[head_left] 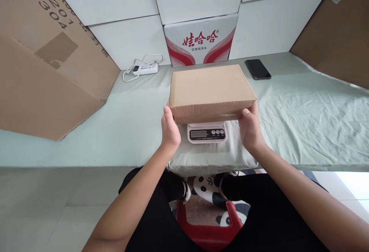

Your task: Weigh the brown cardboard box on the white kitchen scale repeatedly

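Observation:
Between my two hands is a closed brown cardboard box [211, 87], gripped at its left and right ends. My left hand [170, 129] is closed on the left end, thumb at the near corner. On the opposite end my right hand [250, 127] is closed at the near right corner, its thumb against the front side. Beneath the box shows the front of a white kitchen scale [207, 133], with a small display and several round buttons. The box hides the scale's top, so I cannot tell whether they touch.
On the green cloth-covered table [138, 121], a white power strip with a cable [147, 68] lies back left and a black phone [258, 69] back right. A red-and-white carton [201, 40] stands behind. Large cardboard panels flank both sides [57, 71]. Below is a red stool [209, 232].

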`<action>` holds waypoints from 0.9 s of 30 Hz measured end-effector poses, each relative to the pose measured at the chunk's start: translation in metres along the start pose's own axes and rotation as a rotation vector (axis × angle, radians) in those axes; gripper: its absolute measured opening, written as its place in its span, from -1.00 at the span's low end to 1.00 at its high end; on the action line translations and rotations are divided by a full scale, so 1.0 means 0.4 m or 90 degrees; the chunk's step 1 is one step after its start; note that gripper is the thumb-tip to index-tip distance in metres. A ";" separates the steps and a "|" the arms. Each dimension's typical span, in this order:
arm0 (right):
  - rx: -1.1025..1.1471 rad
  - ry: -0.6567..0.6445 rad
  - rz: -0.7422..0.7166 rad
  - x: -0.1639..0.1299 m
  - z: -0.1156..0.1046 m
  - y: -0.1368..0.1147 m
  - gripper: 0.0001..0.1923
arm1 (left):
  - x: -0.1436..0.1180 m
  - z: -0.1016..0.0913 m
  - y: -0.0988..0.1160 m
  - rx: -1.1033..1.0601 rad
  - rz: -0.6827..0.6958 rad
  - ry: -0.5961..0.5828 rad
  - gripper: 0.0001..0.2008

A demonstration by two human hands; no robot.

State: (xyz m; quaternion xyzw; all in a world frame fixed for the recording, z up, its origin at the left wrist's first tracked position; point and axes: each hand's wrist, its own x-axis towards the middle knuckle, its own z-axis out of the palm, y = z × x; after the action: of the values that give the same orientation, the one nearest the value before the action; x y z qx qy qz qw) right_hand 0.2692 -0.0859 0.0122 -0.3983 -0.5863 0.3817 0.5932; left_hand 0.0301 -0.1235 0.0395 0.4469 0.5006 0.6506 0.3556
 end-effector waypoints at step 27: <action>0.005 0.030 0.028 -0.006 0.017 -0.024 -0.38 | 0.007 0.004 -0.004 -0.012 0.003 0.015 -0.17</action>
State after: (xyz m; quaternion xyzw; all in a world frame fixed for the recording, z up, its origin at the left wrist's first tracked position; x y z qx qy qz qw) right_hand 0.2623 -0.0917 0.0199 -0.4175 -0.5619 0.3874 0.5999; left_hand 0.0304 -0.1199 0.0386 0.4371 0.4972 0.6615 0.3523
